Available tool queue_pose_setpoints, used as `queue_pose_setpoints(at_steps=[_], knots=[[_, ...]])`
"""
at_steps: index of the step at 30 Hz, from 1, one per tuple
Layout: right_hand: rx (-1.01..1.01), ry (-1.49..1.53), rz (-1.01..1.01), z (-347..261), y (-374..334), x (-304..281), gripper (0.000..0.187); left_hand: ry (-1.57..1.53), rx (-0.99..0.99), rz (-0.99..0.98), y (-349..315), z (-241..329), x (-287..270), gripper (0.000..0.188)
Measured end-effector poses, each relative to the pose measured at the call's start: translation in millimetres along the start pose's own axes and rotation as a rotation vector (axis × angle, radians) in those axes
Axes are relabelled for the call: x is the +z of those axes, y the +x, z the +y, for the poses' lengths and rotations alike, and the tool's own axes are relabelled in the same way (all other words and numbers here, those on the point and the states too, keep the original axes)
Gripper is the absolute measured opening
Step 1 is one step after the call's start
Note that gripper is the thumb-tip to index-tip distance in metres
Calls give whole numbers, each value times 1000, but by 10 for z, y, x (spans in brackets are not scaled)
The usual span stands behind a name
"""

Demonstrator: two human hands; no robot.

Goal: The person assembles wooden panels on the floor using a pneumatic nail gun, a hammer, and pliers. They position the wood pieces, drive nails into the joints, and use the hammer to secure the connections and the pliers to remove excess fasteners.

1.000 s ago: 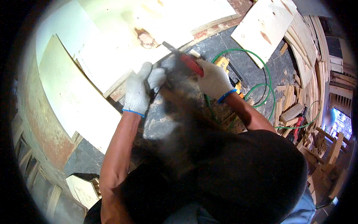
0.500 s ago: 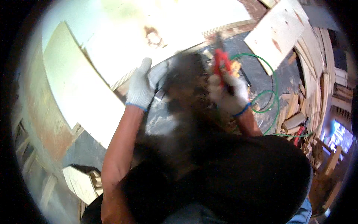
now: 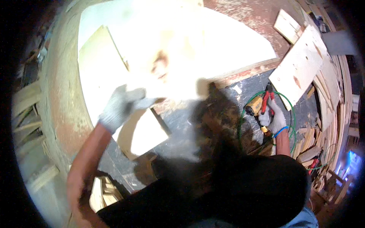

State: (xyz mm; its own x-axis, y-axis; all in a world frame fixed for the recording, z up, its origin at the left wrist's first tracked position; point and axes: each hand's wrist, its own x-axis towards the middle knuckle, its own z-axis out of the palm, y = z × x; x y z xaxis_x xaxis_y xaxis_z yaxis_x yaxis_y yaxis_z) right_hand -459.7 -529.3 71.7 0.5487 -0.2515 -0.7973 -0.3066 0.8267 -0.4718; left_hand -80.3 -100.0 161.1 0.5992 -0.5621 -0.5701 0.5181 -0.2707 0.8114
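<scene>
Over the table's (image 3: 182, 133) left half, the left hand (image 3: 118, 108) is touching a pale board's (image 3: 178, 79) near edge, perhaps steadying it, glare hiding whether it is gripping, while toward the right edge the right hand (image 3: 277, 117) is gripping red-handled pliers (image 3: 265, 101), presumably leaving their dark head free.
</scene>
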Motion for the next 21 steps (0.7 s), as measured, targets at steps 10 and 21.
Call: queue_pose_setpoints(at_steps=[10,21], knots=[[-538,-1245,499,-15,-194,684,38,488,-433,111,-1514,-58,-2396,17],[-931,-1376,157,-259,1243,2197,42,489,-490,558,-1767,-1186,-4873,23]])
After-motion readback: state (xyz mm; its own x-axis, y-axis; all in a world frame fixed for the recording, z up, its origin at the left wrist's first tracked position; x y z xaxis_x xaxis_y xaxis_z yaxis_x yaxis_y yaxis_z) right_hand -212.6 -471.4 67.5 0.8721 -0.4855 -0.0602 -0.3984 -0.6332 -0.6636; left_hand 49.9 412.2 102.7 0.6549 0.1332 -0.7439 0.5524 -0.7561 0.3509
